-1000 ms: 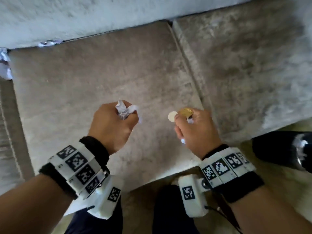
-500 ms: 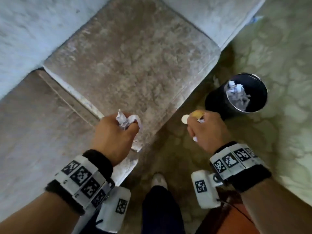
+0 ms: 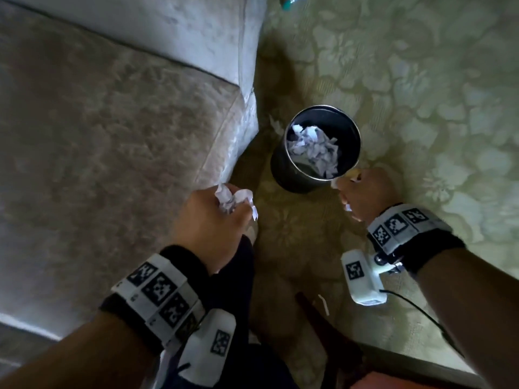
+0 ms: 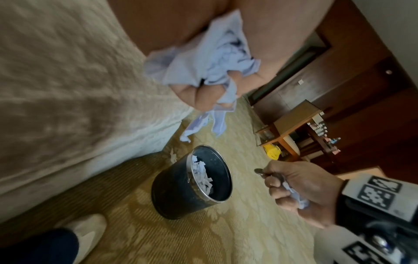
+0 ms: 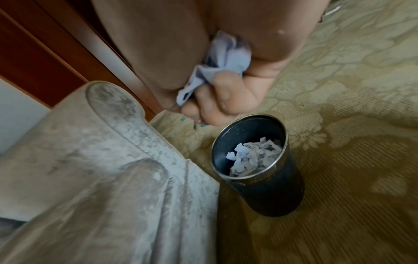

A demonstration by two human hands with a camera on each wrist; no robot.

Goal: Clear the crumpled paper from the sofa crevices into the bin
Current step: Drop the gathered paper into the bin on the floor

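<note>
My left hand [image 3: 216, 220] grips a wad of crumpled white paper [image 3: 233, 200] above the sofa's front corner [image 3: 224, 153], left of the bin. The wad and loose strips show in the left wrist view [image 4: 210, 59]. The black bin [image 3: 282, 175] with a metal rim stands on the carpet beside the sofa and holds crumpled paper [image 3: 314, 150]. My right hand [image 3: 362, 192] hovers at the bin's near right rim. It pinches coins [image 4: 259, 171] at its fingertips and holds a smaller paper scrap [image 5: 221, 59] in its curled fingers.
A patterned green carpet [image 3: 421, 108] surrounds the bin. Small paper scraps lie beside the bin [image 3: 276, 126] and near my feet [image 3: 323, 304]. My shoe [image 4: 88, 232] stands by the sofa base. A wooden side table [image 4: 298, 128] stands farther off.
The view has swung from the sofa seat to the bin on the carpet. Both hands moved right and closer to the bin, keeping hold of paper and coins.
</note>
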